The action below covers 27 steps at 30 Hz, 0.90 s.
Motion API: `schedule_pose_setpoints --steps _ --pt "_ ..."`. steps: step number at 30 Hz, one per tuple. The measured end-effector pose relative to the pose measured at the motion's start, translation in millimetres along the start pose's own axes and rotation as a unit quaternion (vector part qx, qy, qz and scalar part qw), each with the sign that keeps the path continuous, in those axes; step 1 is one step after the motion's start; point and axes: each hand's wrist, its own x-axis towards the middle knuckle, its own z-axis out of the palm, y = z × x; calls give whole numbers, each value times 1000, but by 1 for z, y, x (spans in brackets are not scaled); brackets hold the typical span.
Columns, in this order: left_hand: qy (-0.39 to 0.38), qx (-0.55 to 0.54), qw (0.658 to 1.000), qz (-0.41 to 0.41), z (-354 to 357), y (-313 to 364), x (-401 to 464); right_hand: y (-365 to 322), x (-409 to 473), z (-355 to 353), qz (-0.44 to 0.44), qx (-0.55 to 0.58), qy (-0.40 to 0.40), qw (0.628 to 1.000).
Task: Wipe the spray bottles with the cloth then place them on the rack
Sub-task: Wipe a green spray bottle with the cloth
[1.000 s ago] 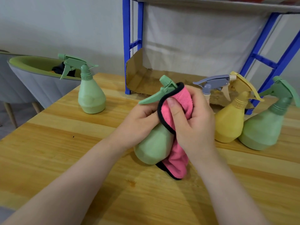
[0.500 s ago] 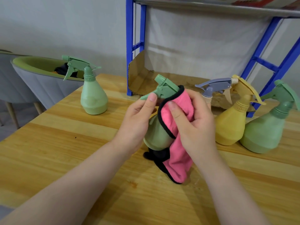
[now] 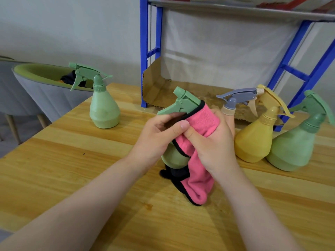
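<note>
A green spray bottle (image 3: pixel 175 156) is held tilted above the wooden table (image 3: pixel 72 169) at the centre. My left hand (image 3: pixel 159 134) grips its neck just under the green trigger head (image 3: pixel 184 103). My right hand (image 3: pixel 213 142) holds a pink cloth with black trim (image 3: pixel 199 178) wrapped round the bottle's right side; the cloth's lower end hangs to the table. A second green bottle (image 3: pixel 104 109) stands at the left. At the right stand a bottle with a grey-blue head (image 3: pixel 237 98), a yellow bottle (image 3: pixel 255 140) and a green bottle (image 3: pixel 293 147).
The blue metal rack (image 3: pixel 144 51) stands behind the table, with a grey shelf (image 3: pixel 235 9) overhead and a cardboard sheet (image 3: pixel 159 89) on its lower level. A grey and green chair (image 3: pixel 36 87) is at the far left.
The bottle has been tipped more upright and lifted slightly. My left hand shifted from the body up to the neck, and my right hand slid the cloth up along the bottle.
</note>
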Motion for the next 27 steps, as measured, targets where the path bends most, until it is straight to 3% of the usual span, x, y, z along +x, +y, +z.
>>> schedule_pose_setpoints --steps 3,10,16,24,27 --pt "10 -16 1000 -4 -2 1 3 -6 -3 3 2 -10 9 1000" --pt "66 -47 997 -18 -6 3 7 -2 -1 -4 2 -6 -71 997" --pt "97 -47 994 -17 -7 2 8 -1 -4 1 12 39 -20 999" --pt "51 -104 993 -20 -9 3 13 -4 6 1 77 199 119 970" --pt "49 -105 993 -7 -11 4 14 -6 2 2 99 189 88 973"
